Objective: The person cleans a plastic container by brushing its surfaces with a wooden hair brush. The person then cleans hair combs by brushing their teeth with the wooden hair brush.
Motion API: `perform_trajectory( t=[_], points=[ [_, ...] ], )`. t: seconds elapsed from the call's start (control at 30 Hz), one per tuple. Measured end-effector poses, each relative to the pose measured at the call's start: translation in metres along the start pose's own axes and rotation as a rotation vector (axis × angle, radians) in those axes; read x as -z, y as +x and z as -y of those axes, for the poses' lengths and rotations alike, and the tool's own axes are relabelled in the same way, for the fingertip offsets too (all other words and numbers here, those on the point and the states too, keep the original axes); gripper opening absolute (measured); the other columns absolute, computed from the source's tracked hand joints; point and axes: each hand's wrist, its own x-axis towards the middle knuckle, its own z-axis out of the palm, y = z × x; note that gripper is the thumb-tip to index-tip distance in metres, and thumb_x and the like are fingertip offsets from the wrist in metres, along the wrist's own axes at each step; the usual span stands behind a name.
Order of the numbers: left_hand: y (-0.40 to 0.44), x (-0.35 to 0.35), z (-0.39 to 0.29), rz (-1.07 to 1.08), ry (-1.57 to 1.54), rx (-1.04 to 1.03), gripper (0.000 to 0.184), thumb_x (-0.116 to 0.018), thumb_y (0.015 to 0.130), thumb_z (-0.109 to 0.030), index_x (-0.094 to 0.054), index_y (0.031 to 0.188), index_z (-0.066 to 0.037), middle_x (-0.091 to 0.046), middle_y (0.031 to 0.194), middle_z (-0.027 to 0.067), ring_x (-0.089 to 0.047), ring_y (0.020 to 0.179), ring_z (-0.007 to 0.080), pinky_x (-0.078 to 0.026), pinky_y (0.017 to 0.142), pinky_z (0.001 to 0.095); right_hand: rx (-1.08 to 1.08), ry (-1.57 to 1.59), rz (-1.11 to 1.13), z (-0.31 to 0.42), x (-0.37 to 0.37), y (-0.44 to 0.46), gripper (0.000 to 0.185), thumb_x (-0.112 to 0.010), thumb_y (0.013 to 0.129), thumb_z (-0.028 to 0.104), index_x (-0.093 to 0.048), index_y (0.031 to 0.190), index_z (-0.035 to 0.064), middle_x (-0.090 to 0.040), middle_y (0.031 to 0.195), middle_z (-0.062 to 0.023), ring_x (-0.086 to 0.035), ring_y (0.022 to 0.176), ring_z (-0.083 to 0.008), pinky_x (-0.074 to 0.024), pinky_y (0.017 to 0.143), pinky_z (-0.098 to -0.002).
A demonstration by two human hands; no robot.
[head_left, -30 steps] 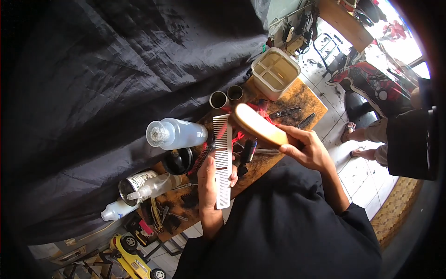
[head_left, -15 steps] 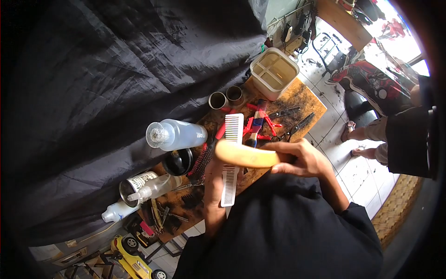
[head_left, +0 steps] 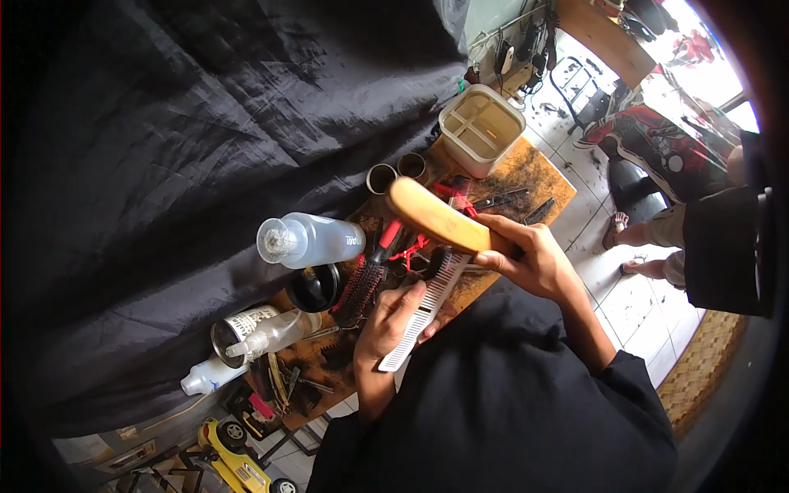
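Note:
In my right hand point(head_left: 530, 259) is a wooden brush point(head_left: 436, 218), gripped at one end, its curved pale back facing up. Dark bristles show below it, against the upper part of a white comb point(head_left: 429, 306). My left hand point(head_left: 391, 319) holds that comb at a slant, thumb on top and fingers partly hidden behind. A round hairbrush point(head_left: 362, 283) with a red and black handle lies just beyond my left hand. Scissors point(head_left: 501, 199) and several red clips point(head_left: 411, 251) lie behind the wooden brush, partly covered by it.
The wooden table point(head_left: 538, 177) is strewn with hair. A divided plastic tub point(head_left: 481, 131), a large clear bottle point(head_left: 316, 240), a black bowl point(head_left: 316, 287) and a spray bottle point(head_left: 279, 335) stand along its far side. Another person's legs point(head_left: 657, 234) are at right. A yellow toy car point(head_left: 234, 460) is lower left.
The comb has turned from nearly upright to a slant leaning right. The wooden brush has risen at its free end and tilted, and its bristles now meet the comb.

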Motion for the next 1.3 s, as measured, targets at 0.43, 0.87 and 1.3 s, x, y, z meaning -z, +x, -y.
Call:
perform_trajectory(
  t=[0.43, 0.87, 1.3],
  points=[
    [-0.003, 0.002, -0.007, -0.021, -0.237, -0.022, 0.046, -0.039, 0.097, -0.039, -0.051, 0.117, 0.001, -0.064, 0.081, 0.0167, -0.053, 0.051, 0.0112, -0.038, 0.040, 0.0202, -0.117, 0.416, -0.158, -0.024, 0.012, -0.018, 0.036, -0.052, 0.095, 0.024, -0.050, 0.120, -0.0029, -0.052, 0.075, 0.0013, -0.044, 0.061, -0.0039, -0.0378, 0.055, -0.0201],
    [-0.001, -0.003, -0.018, -0.045, -0.253, -0.136, 0.053, -0.038, 0.098, -0.035, -0.027, 0.144, -0.013, -0.057, 0.077, 0.0141, -0.048, 0.046, 0.0114, -0.040, 0.041, 0.0198, 0.112, -0.087, 0.069, -0.015, 0.017, -0.017, 0.052, -0.068, 0.083, 0.026, -0.053, 0.127, 0.0053, -0.063, 0.097, -0.0151, -0.063, 0.084, -0.0247, -0.0493, 0.076, -0.0316],
    [-0.001, -0.020, -0.013, 0.056, -0.125, -0.054, 0.048, -0.039, 0.099, -0.030, -0.034, 0.141, -0.008, -0.059, 0.078, 0.0112, -0.049, 0.052, 0.0100, -0.041, 0.047, 0.0193, 0.152, 0.025, -0.332, -0.015, 0.006, -0.011, 0.041, -0.067, 0.084, 0.020, -0.057, 0.120, 0.0026, -0.056, 0.083, -0.0113, -0.056, 0.068, -0.0194, -0.0461, 0.064, -0.0301]
  ],
)
